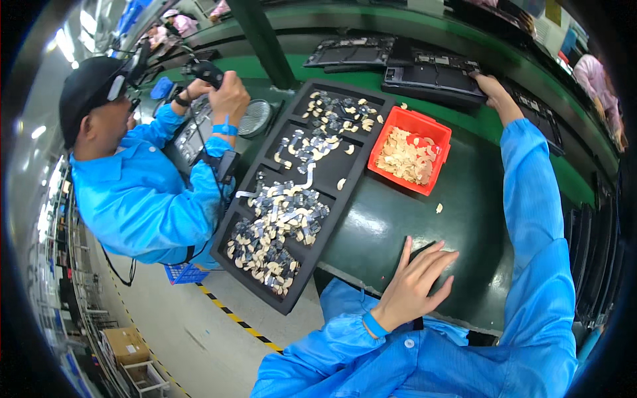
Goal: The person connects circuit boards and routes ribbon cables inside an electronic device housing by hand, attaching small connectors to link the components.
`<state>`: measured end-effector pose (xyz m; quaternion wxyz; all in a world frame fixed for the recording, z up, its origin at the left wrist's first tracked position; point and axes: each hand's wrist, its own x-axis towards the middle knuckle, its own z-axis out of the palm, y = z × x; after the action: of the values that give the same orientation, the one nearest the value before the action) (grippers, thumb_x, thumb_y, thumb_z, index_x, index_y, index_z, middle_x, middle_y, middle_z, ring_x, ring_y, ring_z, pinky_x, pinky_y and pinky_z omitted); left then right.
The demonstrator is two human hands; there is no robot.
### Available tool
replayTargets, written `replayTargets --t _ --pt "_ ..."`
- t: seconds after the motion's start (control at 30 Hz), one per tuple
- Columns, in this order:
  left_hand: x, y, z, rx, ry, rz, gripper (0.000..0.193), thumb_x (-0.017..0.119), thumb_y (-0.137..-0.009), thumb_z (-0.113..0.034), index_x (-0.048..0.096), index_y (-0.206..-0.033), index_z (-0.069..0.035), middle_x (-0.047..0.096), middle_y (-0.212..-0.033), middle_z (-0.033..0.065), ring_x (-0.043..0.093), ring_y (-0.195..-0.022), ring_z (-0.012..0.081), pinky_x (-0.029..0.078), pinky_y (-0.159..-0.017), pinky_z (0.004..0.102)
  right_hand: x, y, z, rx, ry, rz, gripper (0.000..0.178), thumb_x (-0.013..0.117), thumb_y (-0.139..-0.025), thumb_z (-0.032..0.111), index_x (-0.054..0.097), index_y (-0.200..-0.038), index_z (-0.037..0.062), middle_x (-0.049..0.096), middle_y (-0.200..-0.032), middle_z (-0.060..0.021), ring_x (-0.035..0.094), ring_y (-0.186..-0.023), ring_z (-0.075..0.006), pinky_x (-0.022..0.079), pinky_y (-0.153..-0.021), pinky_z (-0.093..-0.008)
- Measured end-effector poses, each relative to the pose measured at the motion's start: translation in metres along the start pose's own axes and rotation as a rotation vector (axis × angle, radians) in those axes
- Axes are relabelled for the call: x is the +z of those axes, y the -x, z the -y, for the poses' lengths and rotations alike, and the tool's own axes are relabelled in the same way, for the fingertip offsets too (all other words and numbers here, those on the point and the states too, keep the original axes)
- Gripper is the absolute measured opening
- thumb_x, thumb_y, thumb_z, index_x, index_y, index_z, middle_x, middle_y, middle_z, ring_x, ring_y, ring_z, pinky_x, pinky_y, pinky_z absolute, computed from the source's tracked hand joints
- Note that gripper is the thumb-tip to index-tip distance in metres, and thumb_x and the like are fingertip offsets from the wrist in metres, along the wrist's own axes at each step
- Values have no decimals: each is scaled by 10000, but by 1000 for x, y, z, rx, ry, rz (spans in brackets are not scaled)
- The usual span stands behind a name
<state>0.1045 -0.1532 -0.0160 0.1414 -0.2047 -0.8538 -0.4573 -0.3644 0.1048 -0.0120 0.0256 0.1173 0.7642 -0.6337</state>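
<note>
Left hand (413, 288) — splayed, right hand (490, 89) — gripping laptop (432, 78)

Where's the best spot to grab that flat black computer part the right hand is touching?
Probably the right edge of the black computer part, coming from the right, where the right hand is. It's wide and flat, so its edge suits pinching; another flat part crowds its left end.

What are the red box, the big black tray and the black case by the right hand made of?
Red box: probably plastic, glossy, with a moulded rim.
Black tray: matte, maybe foam or plastic; thick, dull walls.
Black case: perhaps plastic or metal; dark, flat sides fit both.
</note>
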Motion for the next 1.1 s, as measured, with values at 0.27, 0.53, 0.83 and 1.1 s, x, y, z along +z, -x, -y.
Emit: replayTargets --t 0.27,0.53,0.83,1.1 --pt "-131 -96 24 -39 -607 -16 81 737 -798 -119 734 -854 -61 727 -823 148 705 -809 354 549 -729 461 -97 134 40 -466 146 -332 529 662 -990 259 534 -1372 -84 659 -1267 -177 637 -1117 -227 486 -979 -339" --pt "-189 -201 227 -141 -981 26 232 747 -821 -200 770 -1021 -83 745 -970 197 715 -937 380 563 -867 490 -123 383 -38 -448 -51 -298 608 591 -1040 212 367 -1574 28 547 -1462 -164 547 -1293 -211 392 -1117 -328" --pt "-184 -226 134 23 -456 -258 180 749 -899 -193 795 -967 -33 751 -846 190 751 -771 321 582 -721 398 -140 441 -112 -529 587 -528 599 638 -954 46 435 -1518 41 659 -1240 -197 613 -1221 -323 459 -1065 -401" --pt "-48 -224 23 -112 216 105 265 832 -857 -198 794 -979 34 782 -823 120 742 -727 149 589 -674 276 -9 379 -4 -1164 723 -246 657 787 -868 263 546 -1423 8 610 -1359 -198 582 -1260 -357 473 -1026 -439"
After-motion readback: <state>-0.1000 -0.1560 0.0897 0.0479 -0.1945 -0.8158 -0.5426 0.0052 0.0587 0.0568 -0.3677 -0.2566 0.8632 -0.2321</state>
